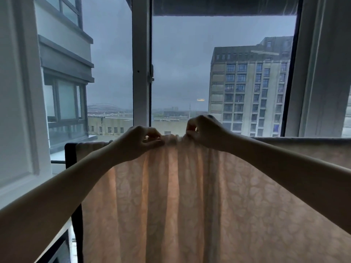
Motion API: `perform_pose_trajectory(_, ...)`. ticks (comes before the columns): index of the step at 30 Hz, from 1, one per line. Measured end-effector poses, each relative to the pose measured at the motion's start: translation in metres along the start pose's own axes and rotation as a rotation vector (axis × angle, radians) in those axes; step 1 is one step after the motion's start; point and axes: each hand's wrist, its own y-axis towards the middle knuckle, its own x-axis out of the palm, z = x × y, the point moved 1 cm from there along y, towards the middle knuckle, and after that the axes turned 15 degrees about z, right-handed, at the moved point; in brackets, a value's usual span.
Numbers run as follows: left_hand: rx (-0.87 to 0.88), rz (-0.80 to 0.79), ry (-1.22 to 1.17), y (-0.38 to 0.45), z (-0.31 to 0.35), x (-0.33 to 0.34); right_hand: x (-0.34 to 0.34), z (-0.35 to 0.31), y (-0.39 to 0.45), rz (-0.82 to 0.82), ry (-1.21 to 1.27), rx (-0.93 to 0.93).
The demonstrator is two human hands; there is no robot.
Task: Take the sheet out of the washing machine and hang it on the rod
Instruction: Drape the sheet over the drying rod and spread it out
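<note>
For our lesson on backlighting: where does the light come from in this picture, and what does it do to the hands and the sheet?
Head view: daylight enters through the window behind, so the left hand and right hand read dark, near silhouette, while the sheet glows through; straight frames bow at the edges from the wide lens.

Both arms reach fwd & up, bare forearms converging twd centre. Left hand [139, 142] knuckles up, fingers curled, pinching the sheet [190, 196] top edge. Right hand [204, 130] just beside it, wrist slightly higher, fingers curled, pinching same edge.
</note>
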Motion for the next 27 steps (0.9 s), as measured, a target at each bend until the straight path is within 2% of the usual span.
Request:
perform_pose_trajectory(5,-0.033,0.058,0.020,-0.006,-0.005,-0.009,0.007,-0.011,0.003,-0.048,-0.015,0.060)
perform_pose_trajectory(8,-0.081,0.116,0.012,-0.009,-0.012,-0.014,0.003,-0.020,0.006,-0.087,0.061,0.027)
perform_pose_trajectory(11,-0.115,0.148,0.024,-0.011,-0.018,-0.017,0.002,-0.025,0.004,-0.161,0.018,-0.030)
perform_pose_trajectory(16,-0.152,0.200,0.051,-0.017,-0.024,-0.019,0.009,-0.024,-0.001,-0.010,-0.006,-0.024)
perform_pose_trajectory(20,-0.172,0.251,0.093,-0.018,-0.029,-0.023,0.015,-0.034,0.013,-0.004,-0.015,0.032)
perform_pose_trajectory(24,-0.201,0.422,0.075,-0.022,-0.035,-0.039,0.017,-0.052,0.026,0.156,0.095,0.046)
perform_pose_trajectory(27,-0.178,0.340,0.073,-0.030,-0.041,-0.047,0.030,-0.063,0.014,0.057,0.114,-0.001)
